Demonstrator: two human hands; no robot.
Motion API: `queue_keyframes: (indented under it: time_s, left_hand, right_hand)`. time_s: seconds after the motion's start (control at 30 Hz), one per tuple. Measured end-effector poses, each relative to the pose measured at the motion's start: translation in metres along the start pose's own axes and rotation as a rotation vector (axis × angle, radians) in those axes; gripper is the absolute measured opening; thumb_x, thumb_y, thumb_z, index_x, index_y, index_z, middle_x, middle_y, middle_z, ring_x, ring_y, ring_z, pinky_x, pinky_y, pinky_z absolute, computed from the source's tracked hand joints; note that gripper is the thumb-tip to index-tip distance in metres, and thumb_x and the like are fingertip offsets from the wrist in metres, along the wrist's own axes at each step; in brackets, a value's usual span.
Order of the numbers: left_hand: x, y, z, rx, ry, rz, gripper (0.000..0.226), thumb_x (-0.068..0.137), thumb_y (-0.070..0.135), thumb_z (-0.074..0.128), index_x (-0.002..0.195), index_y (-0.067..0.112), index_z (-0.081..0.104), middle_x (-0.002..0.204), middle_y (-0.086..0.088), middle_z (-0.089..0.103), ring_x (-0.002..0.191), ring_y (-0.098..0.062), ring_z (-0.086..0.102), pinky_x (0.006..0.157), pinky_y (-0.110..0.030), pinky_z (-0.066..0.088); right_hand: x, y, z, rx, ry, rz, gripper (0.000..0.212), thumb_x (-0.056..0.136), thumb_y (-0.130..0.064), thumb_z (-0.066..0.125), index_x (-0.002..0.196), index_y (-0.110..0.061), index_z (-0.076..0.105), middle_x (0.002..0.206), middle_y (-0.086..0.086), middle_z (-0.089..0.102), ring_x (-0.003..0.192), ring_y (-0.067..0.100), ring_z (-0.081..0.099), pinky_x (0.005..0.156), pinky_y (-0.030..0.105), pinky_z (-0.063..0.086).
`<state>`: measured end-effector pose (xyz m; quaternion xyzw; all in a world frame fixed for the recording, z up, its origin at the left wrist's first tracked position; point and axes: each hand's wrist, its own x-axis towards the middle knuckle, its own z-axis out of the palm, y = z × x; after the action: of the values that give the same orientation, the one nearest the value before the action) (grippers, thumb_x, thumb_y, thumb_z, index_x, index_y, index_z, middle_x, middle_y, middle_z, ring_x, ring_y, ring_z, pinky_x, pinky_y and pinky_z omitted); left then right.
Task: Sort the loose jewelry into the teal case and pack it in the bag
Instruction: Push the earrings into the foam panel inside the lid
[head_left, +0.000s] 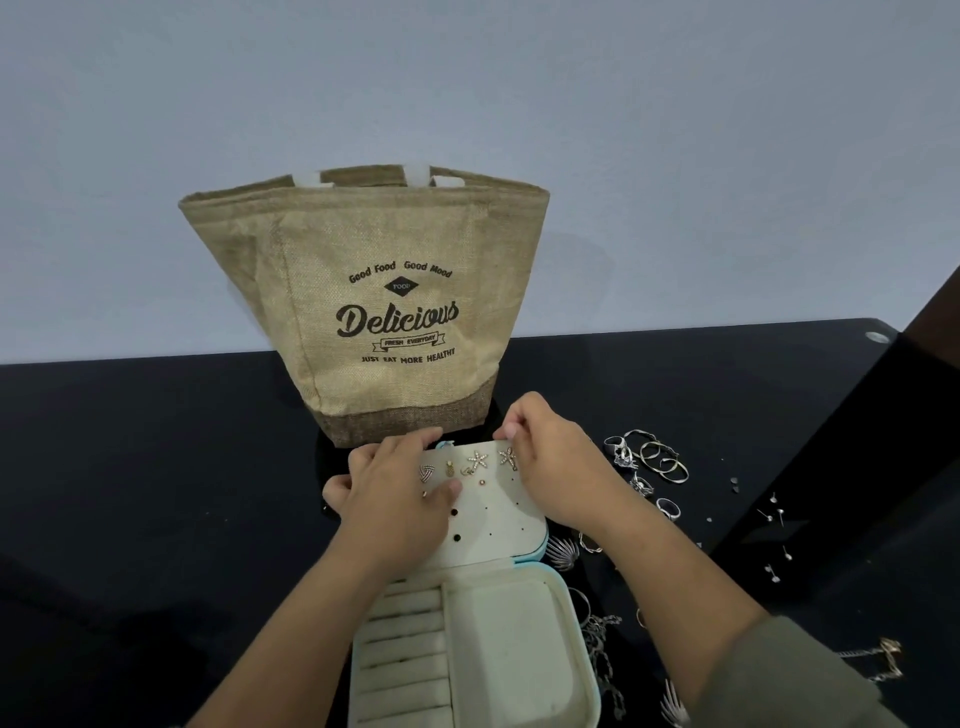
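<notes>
The teal case (579, 613) lies open on the black table, its cream inside showing ring rolls on the left and a plain compartment on the right. Its raised lid panel (498, 525) carries several earrings, among them two starfish studs (478, 460). My left hand (395, 493) grips the panel's left side, thumb on its front. My right hand (550, 462) pinches the right starfish earring (508, 457) at the panel's top right corner. Behind the case stands the burlap bag (384, 306) printed "Delicious", its mouth open.
Loose silver rings and hoops (649, 460) lie right of the case, with small studs (776, 512) farther right and chains (602, 644) by the case's near right side. A dark frame edge (831, 441) crosses the table on the right. A pale wall is behind.
</notes>
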<state>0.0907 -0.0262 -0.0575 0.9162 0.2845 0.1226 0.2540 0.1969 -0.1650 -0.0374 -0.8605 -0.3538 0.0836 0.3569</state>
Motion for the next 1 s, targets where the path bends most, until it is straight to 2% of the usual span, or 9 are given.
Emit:
queue_keyframes:
  time_s: [0.1, 0.17, 0.3, 0.43, 0.57, 0.77, 0.83, 0.93, 1.0]
  left_hand:
    - [-0.001, 0.004, -0.002, 0.033, 0.003, 0.039, 0.063, 0.084, 0.061, 0.059, 0.14, 0.042, 0.039, 0.137, 0.02, 0.042, 0.132, -0.012, 0.026, 0.097, -0.036, 0.016]
    - [0.0, 0.007, -0.004, 0.06, 0.023, 0.047, 0.066, 0.079, 0.067, 0.061, 0.137, 0.042, 0.044, 0.132, 0.02, 0.045, 0.129, -0.012, 0.029, 0.091, -0.033, 0.015]
    - [0.001, 0.012, -0.01, 0.044, 0.049, 0.048, 0.059, 0.074, 0.065, 0.068, 0.125, 0.042, 0.052, 0.114, 0.024, 0.043, 0.123, -0.01, 0.031, 0.088, -0.032, 0.014]
    - [-0.003, 0.017, -0.018, -0.002, 0.104, 0.093, 0.05, 0.068, 0.064, 0.074, 0.108, 0.042, 0.054, 0.107, 0.024, 0.048, 0.105, -0.004, 0.032, 0.085, -0.032, 0.017]
    - [-0.019, 0.017, -0.022, 0.01, 0.249, 0.208, 0.049, 0.064, 0.066, 0.075, 0.097, 0.039, 0.05, 0.099, 0.022, 0.052, 0.098, -0.006, 0.042, 0.084, -0.03, 0.022]
    - [-0.048, 0.011, -0.021, 0.039, 0.481, 0.413, 0.047, 0.062, 0.059, 0.076, 0.081, 0.022, 0.054, 0.078, 0.011, 0.05, 0.072, -0.012, 0.045, 0.068, -0.029, 0.041]
    - [-0.061, 0.01, -0.021, 0.063, 0.573, 0.491, 0.046, 0.065, 0.056, 0.076, 0.076, 0.017, 0.054, 0.076, 0.006, 0.049, 0.067, -0.014, 0.044, 0.06, -0.029, 0.042]
    - [-0.08, 0.007, -0.015, 0.118, 0.673, 0.588, 0.046, 0.073, 0.054, 0.073, 0.07, 0.014, 0.052, 0.073, 0.002, 0.048, 0.062, -0.015, 0.043, 0.051, -0.032, 0.04]
    - [-0.091, 0.004, -0.01, 0.146, 0.723, 0.615, 0.046, 0.076, 0.053, 0.075, 0.066, 0.014, 0.052, 0.069, 0.002, 0.048, 0.058, -0.016, 0.043, 0.049, -0.031, 0.035]
  right_hand:
    - [-0.002, -0.004, -0.002, 0.014, 0.014, -0.004, 0.014, 0.102, -0.026, 0.033, 0.093, -0.025, 0.043, 0.094, -0.002, 0.065, 0.072, 0.014, 0.055, 0.062, 0.033, 0.043]
    - [-0.005, -0.006, -0.003, 0.022, 0.021, -0.006, 0.014, 0.103, -0.026, 0.034, 0.093, -0.024, 0.044, 0.088, -0.002, 0.064, 0.067, 0.011, 0.052, 0.057, 0.029, 0.037]
    - [-0.011, -0.012, -0.009, 0.043, 0.042, -0.009, 0.013, 0.103, -0.026, 0.036, 0.094, -0.023, 0.046, 0.077, -0.004, 0.059, 0.056, 0.004, 0.044, 0.049, 0.018, 0.029]
    - [-0.016, -0.02, -0.019, 0.089, 0.095, -0.007, 0.013, 0.101, -0.025, 0.042, 0.091, -0.024, 0.051, 0.076, -0.007, 0.06, 0.054, -0.003, 0.047, 0.047, 0.011, 0.035]
    - [-0.024, -0.034, -0.03, 0.119, 0.11, 0.016, 0.014, 0.099, -0.027, 0.047, 0.088, -0.026, 0.056, 0.081, -0.009, 0.064, 0.061, -0.006, 0.051, 0.051, 0.007, 0.038]
    - [-0.046, -0.048, -0.04, 0.141, 0.061, 0.067, 0.013, 0.097, -0.029, 0.051, 0.087, -0.027, 0.059, 0.085, -0.008, 0.068, 0.079, 0.007, 0.062, 0.065, 0.021, 0.047]
    - [-0.056, -0.05, -0.043, 0.154, 0.035, 0.092, 0.012, 0.096, -0.027, 0.053, 0.086, -0.027, 0.06, 0.084, -0.009, 0.069, 0.076, 0.007, 0.061, 0.068, 0.024, 0.049]
    - [-0.074, -0.049, -0.046, 0.153, -0.014, 0.134, 0.014, 0.094, -0.026, 0.055, 0.082, -0.025, 0.063, 0.078, -0.006, 0.067, 0.06, 0.005, 0.052, 0.06, 0.021, 0.042]
    - [-0.084, -0.047, -0.046, 0.141, -0.069, 0.145, 0.013, 0.093, -0.027, 0.058, 0.083, -0.023, 0.066, 0.077, -0.004, 0.067, 0.061, 0.006, 0.052, 0.061, 0.02, 0.043]
